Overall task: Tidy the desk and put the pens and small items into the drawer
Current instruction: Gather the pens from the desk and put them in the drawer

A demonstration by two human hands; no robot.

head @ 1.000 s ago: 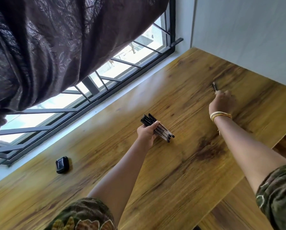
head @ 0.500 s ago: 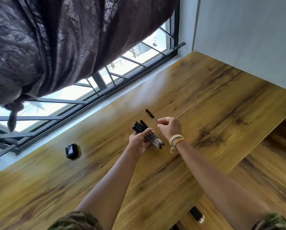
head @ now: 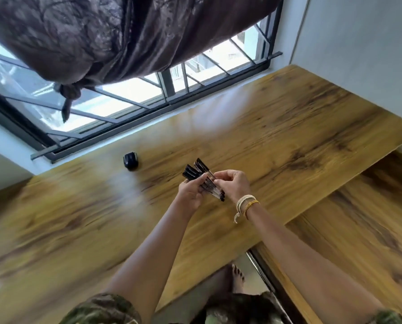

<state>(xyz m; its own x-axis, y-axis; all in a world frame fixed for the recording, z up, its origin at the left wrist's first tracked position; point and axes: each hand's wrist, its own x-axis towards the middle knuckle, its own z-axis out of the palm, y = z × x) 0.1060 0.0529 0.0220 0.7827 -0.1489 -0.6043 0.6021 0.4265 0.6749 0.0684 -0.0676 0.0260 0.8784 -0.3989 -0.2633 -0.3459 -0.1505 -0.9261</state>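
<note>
Both hands are holding the bundle of pens (head: 203, 181) above the middle of the desk (head: 288, 127): the left hand (head: 190, 192) is gripping it from below, the right hand (head: 232, 183) is pinching it from the right. The pens, clear-barrelled with black caps, are fanning from far left to near right. A small black item (head: 131, 160) is lying farther left, nearer the left hand.

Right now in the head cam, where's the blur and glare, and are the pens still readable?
Head view: motion blur smears the desk, worst toward the left edge; window is blown out and throws pale glare streaks across the desktop; wide-angle bends the frame lines. The pens between left hand and right hand read as a dark bundle, count unclear. The small black item is soft-edged.
</note>
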